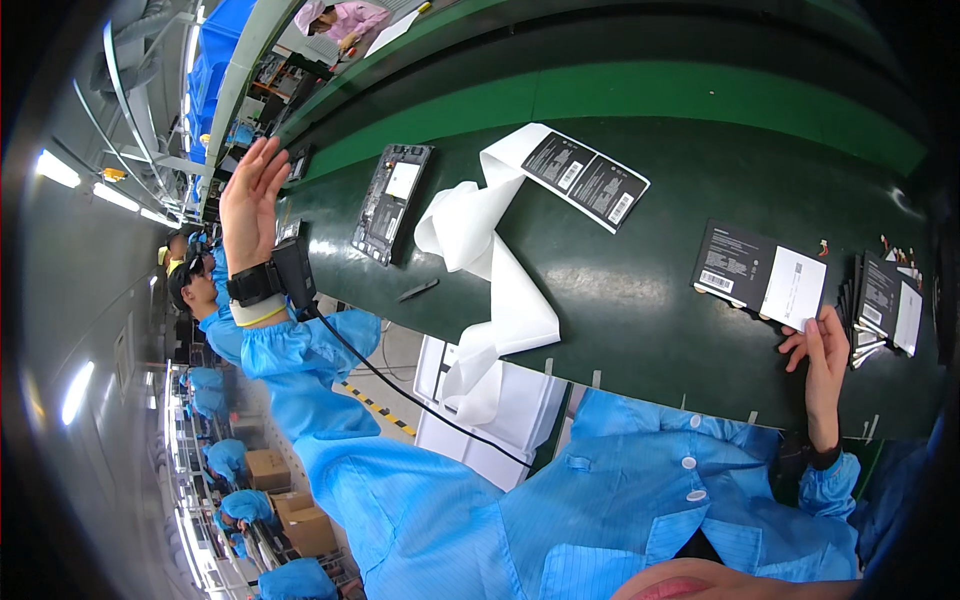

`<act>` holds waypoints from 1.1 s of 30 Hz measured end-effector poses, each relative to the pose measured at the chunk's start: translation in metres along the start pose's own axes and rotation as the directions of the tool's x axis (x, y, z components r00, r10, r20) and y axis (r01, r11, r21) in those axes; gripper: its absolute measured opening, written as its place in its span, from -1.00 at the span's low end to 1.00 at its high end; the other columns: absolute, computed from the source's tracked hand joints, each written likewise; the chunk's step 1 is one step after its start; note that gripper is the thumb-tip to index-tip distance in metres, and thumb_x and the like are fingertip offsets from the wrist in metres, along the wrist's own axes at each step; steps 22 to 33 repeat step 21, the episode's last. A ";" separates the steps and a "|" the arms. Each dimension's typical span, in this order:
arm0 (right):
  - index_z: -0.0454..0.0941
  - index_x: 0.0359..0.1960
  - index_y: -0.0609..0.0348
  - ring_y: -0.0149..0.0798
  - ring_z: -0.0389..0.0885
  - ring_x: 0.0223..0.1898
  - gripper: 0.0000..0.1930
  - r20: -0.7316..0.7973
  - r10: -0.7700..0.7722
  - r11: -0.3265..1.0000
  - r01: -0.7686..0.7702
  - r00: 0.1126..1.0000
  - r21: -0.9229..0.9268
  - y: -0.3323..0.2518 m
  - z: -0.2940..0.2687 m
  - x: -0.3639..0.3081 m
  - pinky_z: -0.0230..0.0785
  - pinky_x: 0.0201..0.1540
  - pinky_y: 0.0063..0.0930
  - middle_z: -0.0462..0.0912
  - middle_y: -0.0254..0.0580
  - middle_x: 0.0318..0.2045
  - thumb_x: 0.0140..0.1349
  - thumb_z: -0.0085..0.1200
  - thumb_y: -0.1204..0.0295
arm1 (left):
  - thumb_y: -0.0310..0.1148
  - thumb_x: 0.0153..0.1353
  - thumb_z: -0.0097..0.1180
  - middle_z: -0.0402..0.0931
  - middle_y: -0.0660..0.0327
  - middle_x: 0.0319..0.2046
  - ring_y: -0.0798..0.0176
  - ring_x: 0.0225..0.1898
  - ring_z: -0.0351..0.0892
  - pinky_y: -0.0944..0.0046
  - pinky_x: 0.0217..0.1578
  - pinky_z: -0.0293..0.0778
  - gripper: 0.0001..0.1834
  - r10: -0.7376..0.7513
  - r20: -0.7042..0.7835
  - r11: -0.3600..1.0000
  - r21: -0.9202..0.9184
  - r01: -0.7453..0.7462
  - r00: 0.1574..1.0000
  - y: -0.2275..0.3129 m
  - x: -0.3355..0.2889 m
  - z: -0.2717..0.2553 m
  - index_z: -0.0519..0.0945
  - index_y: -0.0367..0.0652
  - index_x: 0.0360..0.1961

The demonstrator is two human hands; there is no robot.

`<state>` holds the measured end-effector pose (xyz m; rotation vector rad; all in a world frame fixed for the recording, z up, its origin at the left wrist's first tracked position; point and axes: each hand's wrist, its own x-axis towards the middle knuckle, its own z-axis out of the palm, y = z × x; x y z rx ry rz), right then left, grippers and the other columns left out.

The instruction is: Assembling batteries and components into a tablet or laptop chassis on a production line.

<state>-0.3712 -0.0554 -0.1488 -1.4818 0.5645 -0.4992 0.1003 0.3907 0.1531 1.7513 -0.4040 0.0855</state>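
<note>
My left hand (252, 205) is raised at the far left, fingers stretched out and together, holding nothing. A black strap with a small box and cable sits on its wrist. My right hand (822, 358), at the right, pinches the near corner of a flat black battery pack (737, 262) with a white panel. Just right of it is a stack of similar packs (880, 300), with small connectors around it. A long white strip of backing paper (520, 290) twists across the bench's middle, with black printed labels (587, 178) at its far end.
An opened electronic device (393, 205) with exposed boards lies left of the strip on the dark green bench (640, 330). A dark pen-like tool (418, 290) is near the front edge. White bins (490, 410) stand below. Co-workers in blue sit at left; one in pink is across.
</note>
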 end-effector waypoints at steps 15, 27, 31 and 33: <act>0.48 0.01 0.40 -0.28 0.75 -0.48 -0.70 0.097 0.140 0.930 -0.164 0.985 0.329 -0.027 0.007 -0.001 0.40 -0.66 -0.66 0.69 -0.07 -0.28 0.57 -0.07 0.33 | -0.50 0.23 0.20 0.60 -0.18 0.09 -0.09 0.11 0.60 0.06 0.15 0.46 -0.64 0.185 0.622 0.975 -0.213 -0.062 0.761 -0.046 -0.268 0.236 0.59 -0.42 0.05; 0.50 0.00 0.42 -0.16 0.79 -0.43 -0.70 0.182 0.104 0.892 -0.173 0.978 0.418 -0.026 0.002 -0.005 0.46 -0.66 -0.61 0.69 -0.03 -0.25 0.54 -0.03 0.34 | -0.32 0.06 0.53 0.30 -0.02 0.43 -0.15 0.45 0.25 -0.08 0.45 0.10 0.00 0.234 0.612 0.838 0.267 -0.475 0.756 -0.085 -0.278 0.342 0.26 -0.19 0.50; 0.50 0.00 0.42 -0.16 0.79 -0.43 -0.70 0.182 0.104 0.892 -0.173 0.978 0.418 -0.026 0.002 -0.005 0.46 -0.66 -0.61 0.69 -0.03 -0.25 0.54 -0.03 0.34 | -0.32 0.06 0.53 0.30 -0.02 0.43 -0.15 0.45 0.25 -0.08 0.45 0.10 0.00 0.234 0.612 0.838 0.267 -0.475 0.756 -0.085 -0.278 0.342 0.26 -0.19 0.50; 0.50 0.00 0.42 -0.16 0.79 -0.43 -0.70 0.182 0.104 0.892 -0.173 0.978 0.418 -0.026 0.002 -0.005 0.46 -0.66 -0.61 0.69 -0.03 -0.25 0.54 -0.03 0.34 | -0.32 0.06 0.53 0.30 -0.02 0.43 -0.15 0.45 0.25 -0.08 0.45 0.10 0.00 0.234 0.612 0.838 0.267 -0.475 0.756 -0.085 -0.278 0.342 0.26 -0.19 0.50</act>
